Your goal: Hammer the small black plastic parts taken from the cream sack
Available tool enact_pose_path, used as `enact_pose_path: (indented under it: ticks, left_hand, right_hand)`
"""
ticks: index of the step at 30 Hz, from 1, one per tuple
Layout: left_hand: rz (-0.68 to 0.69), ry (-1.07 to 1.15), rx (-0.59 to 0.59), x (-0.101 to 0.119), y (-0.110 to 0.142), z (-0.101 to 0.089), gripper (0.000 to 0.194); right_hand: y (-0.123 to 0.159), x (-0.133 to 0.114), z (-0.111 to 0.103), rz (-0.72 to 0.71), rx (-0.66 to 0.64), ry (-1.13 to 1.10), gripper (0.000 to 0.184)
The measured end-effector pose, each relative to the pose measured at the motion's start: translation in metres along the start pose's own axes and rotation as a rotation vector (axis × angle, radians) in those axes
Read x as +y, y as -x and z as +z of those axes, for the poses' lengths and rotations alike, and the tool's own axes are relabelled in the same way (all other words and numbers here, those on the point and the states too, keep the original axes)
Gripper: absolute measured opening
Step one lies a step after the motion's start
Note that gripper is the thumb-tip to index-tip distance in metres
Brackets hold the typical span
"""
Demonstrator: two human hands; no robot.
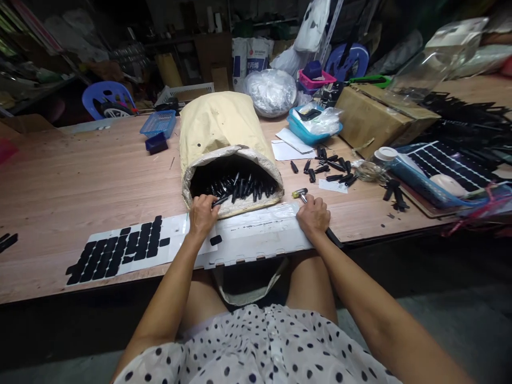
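Note:
At the mouth of a cream woven sack (224, 120) lying on its side, my left hand (203, 214) is closed on a slim black plastic piece (220, 201). Several similar black pieces (244, 186) fill the sack's opening. My right hand (314, 215) grips a small hammer (300, 193) with a yellowish face; its black handle sticks out behind my palm. Under both hands runs a white board (256, 234) along the table's front edge. One small black pad (216, 240) lies on it beside my left wrist. Left of that is a sheet with rows of black pads (116, 250).
Loose black pieces (334, 165) are scattered right of the sack, near a cardboard box (376, 117) and a blue basket (432, 186). Behind them stands a turquoise basket (310, 133) holding plastic bags. Small blue baskets (160, 124) sit left of the sack.

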State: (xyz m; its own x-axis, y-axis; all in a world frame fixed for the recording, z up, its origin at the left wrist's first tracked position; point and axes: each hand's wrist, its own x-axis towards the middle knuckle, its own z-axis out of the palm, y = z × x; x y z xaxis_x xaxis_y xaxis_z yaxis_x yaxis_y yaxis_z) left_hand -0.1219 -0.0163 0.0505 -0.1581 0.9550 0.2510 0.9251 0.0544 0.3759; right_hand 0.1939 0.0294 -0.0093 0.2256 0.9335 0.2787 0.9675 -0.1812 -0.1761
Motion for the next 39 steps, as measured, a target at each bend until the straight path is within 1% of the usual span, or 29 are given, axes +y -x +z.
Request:
enact_pose_path:
  ticks: [2,4,6,8,10,13,18,21,22,25,28,32,36,39]
  left_hand:
    - [0.052,0.127,-0.075,0.023,0.015,0.013,0.008]
    - [0.097,0.250,-0.163,0.052,0.027,0.033,0.007]
    - [0.121,0.338,-0.222,0.079,0.033,0.055,0.008]
    - [0.128,0.390,-0.245,0.098,0.034,0.075,0.009]
    - [0.129,0.413,-0.234,0.106,0.032,0.089,0.012]
    - [0.136,0.425,-0.198,0.105,0.030,0.099,0.017]
    - [0.098,0.444,-0.211,0.099,0.028,0.102,0.021]
    - [0.063,0.454,-0.228,0.102,0.027,0.101,0.021]
    - [0.049,0.458,-0.232,0.103,0.027,0.100,0.021]
    - [0.006,0.478,-0.245,0.105,0.026,0.099,0.021]
    - [-0.028,0.496,-0.262,0.107,0.025,0.099,0.020]
    - [-0.048,0.494,-0.259,0.110,0.024,0.098,0.019]
    - [-0.048,0.483,-0.272,0.111,0.024,0.096,0.019]
    - [-0.044,0.473,-0.282,0.112,0.024,0.095,0.018]
  right_hand:
    - [0.000,-0.001,-0.001,0.010,-0.006,0.008,0.036]
    - [0.000,-0.001,-0.003,0.015,-0.017,0.006,0.037]
    - [0.000,-0.002,-0.005,0.014,-0.034,-0.003,0.037]
    - [0.000,-0.002,-0.007,0.011,-0.043,-0.013,0.038]
    - [0.000,-0.002,-0.006,0.012,-0.037,-0.018,0.037]
    - [0.000,-0.002,-0.004,0.009,-0.024,-0.031,0.036]
    - [-0.002,0.005,-0.004,-0.005,-0.041,-0.120,0.035]
    - [0.003,0.010,-0.009,0.011,-0.043,-0.261,0.039]
    - [0.007,0.012,-0.011,-0.004,-0.033,-0.330,0.040]
    - [0.025,0.011,-0.017,-0.135,-0.013,-0.553,0.040]
    - [0.045,0.005,-0.023,-0.259,-0.019,-0.688,0.038]
    - [0.061,-0.002,-0.029,-0.309,0.001,-0.715,0.037]
    - [0.063,-0.003,-0.031,-0.305,-0.043,-0.659,0.037]
    - [0.064,-0.005,-0.033,-0.324,-0.023,-0.664,0.037]
